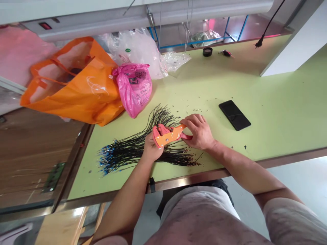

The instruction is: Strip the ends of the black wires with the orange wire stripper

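Observation:
My right hand (pixel 200 131) is wrapped around the handles of an orange and red wire stripper (pixel 170 136), whose jaw end points left. Close against that jaw end is my left hand (pixel 151 148), its fingers curled and mostly hidden behind the tool. What it pinches cannot be made out. Beneath both hands lie many thin black wires (pixel 133 157) in a bundle, with blue tips (pixel 106 158) at the left and small reddish-brown ends at the right. Another part of the wires (pixel 159 117) fans out beyond my left hand.
An orange bag (pixel 84 98) and a knotted pink plastic bag (pixel 136 88) stand at the back left, near clear plastic bags (pixel 140 47). A black phone (pixel 235 115) lies right of my hands. Tiny scraps, a black ring (pixel 207 51) and keys (pixel 226 52) lie farther back.

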`<state>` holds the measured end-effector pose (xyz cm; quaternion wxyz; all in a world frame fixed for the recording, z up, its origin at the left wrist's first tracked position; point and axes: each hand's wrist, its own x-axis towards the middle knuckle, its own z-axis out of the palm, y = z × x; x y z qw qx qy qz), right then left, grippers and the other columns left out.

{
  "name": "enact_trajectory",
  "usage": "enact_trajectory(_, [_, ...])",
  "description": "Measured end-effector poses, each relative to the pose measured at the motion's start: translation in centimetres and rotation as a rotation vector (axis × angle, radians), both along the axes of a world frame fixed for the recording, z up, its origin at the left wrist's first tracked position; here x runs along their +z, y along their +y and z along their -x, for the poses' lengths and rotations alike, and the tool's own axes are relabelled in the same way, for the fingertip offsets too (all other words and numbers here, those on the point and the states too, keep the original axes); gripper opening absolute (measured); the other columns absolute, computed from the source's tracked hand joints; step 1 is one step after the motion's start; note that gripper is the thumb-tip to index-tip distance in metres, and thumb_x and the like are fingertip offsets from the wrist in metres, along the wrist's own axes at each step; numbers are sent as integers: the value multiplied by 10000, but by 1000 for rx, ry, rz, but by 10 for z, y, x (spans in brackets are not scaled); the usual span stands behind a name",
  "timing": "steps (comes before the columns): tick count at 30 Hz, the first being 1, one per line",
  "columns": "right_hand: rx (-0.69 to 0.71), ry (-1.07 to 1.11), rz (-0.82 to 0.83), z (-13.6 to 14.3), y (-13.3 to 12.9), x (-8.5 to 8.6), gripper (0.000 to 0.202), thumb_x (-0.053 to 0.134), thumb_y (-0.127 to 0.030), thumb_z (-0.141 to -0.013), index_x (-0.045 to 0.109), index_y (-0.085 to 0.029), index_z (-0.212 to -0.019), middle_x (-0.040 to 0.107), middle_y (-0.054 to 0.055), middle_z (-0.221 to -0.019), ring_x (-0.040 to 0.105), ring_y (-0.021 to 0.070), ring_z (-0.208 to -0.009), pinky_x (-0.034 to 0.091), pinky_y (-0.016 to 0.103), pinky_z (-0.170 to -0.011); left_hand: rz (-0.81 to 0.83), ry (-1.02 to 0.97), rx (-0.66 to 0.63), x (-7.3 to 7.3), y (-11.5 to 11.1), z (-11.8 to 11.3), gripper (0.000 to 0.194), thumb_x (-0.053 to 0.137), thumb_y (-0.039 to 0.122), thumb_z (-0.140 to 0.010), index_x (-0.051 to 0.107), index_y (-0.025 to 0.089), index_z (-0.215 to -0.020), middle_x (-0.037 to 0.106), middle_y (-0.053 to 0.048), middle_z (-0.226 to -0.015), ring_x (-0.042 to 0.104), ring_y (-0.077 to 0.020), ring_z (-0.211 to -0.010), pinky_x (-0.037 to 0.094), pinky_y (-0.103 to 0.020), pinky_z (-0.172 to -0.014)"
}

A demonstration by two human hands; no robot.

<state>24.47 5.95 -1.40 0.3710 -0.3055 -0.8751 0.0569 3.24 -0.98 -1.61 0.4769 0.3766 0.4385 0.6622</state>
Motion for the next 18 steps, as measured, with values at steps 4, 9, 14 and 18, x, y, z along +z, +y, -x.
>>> enact_trajectory(4, [-2,-17,35,-1,-1,3,418,675,-501,-1047,726,-215,-1348,731,138,-1189,611,308,-1111,500,474,-983,70,-64,15,1,0,1,342,961,563,-747,820,251,-747,848,-78,-898,824,-280,-896,712,-393,-831])
enact_trajectory(9, [12,-39,37,-2,-1,4,424,683,-473,-1028,739,-206,-1353,760,131,-1179,626,296,-1062,496,468,-958,133,-80,33,5,2,3,332,956,537,-675,815,238,-701,851,-89,-838,817,-293,-808,714,-404,-758])
enact_trajectory(14, [25,-33,-10,-2,0,4,404,661,-484,-1044,752,-197,-1314,792,114,-1133,643,275,-1012,476,443,-928,177,-108,-1,7,2,5,345,938,544,-676,813,225,-718,843,-121,-837,823,-322,-804,716,-436,-737])
enact_trajectory(18, [14,-46,-29,-2,1,3,373,631,-518,-1054,772,-210,-1210,794,91,-1033,637,246,-913,455,418,-897,109,-10,17,1,-1,7,361,947,563,-712,805,232,-735,819,-122,-826,827,-345,-903,713,-458,-823])
